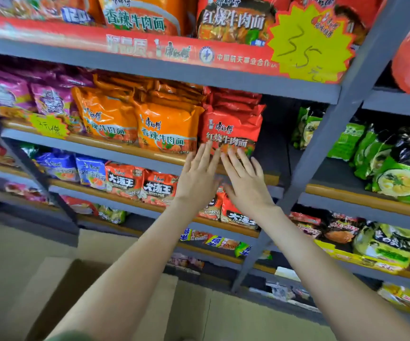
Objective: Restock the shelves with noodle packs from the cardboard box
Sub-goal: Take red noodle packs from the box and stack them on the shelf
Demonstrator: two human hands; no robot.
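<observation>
Head view: grey shelf [115, 151] far ahead, cardboard box [76, 291] near-left below, red 康师傅 红烧牛肉面 noodle pack [231, 124] upright right of orange 香辣牛肉面 packs [167, 126], my left hand [196, 179] and right hand [247, 184] spread flat, fingertips touching its lower front.

The single head-worn camera is looking forward and somewhat down at a grey shelving unit [164, 70], standing near enough that the rows of noodle packs [167, 129] are filling the upper two thirds of the frame. It is sitting tilted, so the shelf edges are slanting down toward the right, and both forearms are reaching in from the bottom edge, with the left hand [197, 178] and the right hand [247, 183] meeting near the centre. The cardboard box [51, 291] is lying close beneath the camera, in the lower left of the frame.
</observation>
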